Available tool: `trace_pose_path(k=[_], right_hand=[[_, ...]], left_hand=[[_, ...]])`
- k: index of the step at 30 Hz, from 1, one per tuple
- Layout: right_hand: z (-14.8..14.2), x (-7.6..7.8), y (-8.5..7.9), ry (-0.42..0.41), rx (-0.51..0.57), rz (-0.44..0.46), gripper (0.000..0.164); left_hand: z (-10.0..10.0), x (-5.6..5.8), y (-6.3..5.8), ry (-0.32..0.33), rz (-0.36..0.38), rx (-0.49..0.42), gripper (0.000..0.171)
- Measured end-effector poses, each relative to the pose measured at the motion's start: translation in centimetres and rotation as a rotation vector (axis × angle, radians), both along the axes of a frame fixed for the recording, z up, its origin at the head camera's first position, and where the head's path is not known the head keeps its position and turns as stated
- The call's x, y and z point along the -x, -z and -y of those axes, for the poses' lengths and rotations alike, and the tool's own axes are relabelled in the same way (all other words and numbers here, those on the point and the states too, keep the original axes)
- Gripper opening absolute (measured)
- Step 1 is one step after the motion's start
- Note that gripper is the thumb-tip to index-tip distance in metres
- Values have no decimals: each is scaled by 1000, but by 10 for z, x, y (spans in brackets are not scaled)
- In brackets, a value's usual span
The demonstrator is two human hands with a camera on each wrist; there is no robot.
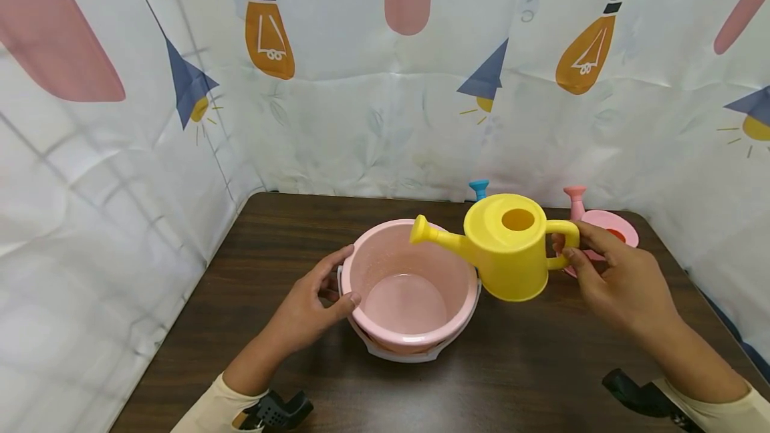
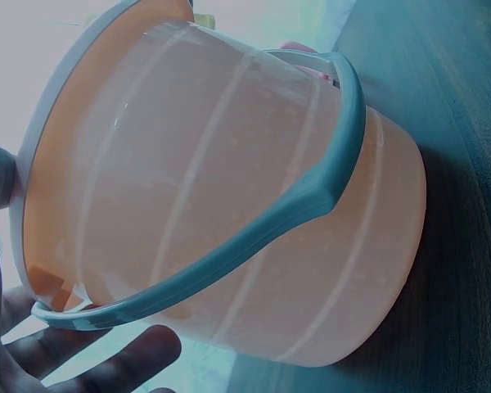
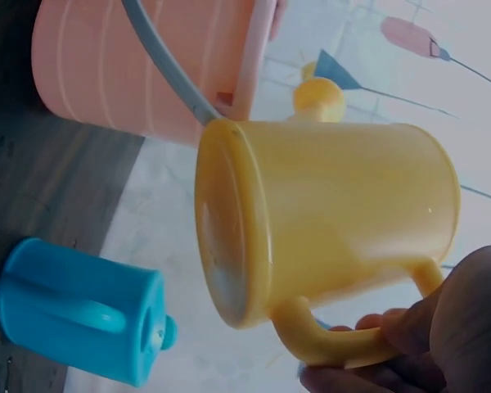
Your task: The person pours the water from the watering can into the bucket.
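A person's right hand [image 1: 625, 279], its fingers and thumb clamped on the loop handle, holds a bright yellow plastic watering can [image 1: 511, 259] clear of a dark wood-grain worktop [image 1: 481, 373], close to upright, its round-headed spout [image 1: 442, 238] reaching over the far right rim of a pale pink, round plastic bucket [image 1: 391, 256]. The left hand [image 1: 313, 303] steadies the bucket at the opposite side, thumb and fingers gripping the rim, while a slim grey carrying handle [image 2: 254, 241] hangs down around its near side. The bucket stands on the worktop, just left of the can.

Close by, a blue plastic watering can [image 1: 479, 187] sits behind the yellow one, mostly hidden from the head camera, and a pink plastic watering can [image 1: 604, 221] stands beyond the right hand, partly covered by it.

The step in hand appears to be bringing the yellow can to the bucket; no stream shows at the spout, and its contents cannot be made out. The next move, by this reading, calls for a secure right grip, a steady left hold, and room for the spout past the rim.
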State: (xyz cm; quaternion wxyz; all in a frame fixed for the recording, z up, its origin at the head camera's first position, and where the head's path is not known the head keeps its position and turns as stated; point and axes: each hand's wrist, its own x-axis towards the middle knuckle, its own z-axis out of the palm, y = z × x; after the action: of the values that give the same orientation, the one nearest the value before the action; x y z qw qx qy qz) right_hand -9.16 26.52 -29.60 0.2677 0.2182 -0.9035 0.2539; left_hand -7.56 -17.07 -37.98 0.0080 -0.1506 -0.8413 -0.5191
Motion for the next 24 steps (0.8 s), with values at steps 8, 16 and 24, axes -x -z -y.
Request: trace_pose_path(k=[8, 16, 24], right_hand=[[0, 10, -11, -83, -53, -2, 42], [1, 16, -22, -152, -106, -25, 51], [4, 20, -32, -178, -144, 2, 46]], left_hand=[[0, 0, 0, -4, 7, 6, 70], [-1, 0, 0, -7, 4, 7, 69], [0, 0, 0, -3, 1, 3, 69]])
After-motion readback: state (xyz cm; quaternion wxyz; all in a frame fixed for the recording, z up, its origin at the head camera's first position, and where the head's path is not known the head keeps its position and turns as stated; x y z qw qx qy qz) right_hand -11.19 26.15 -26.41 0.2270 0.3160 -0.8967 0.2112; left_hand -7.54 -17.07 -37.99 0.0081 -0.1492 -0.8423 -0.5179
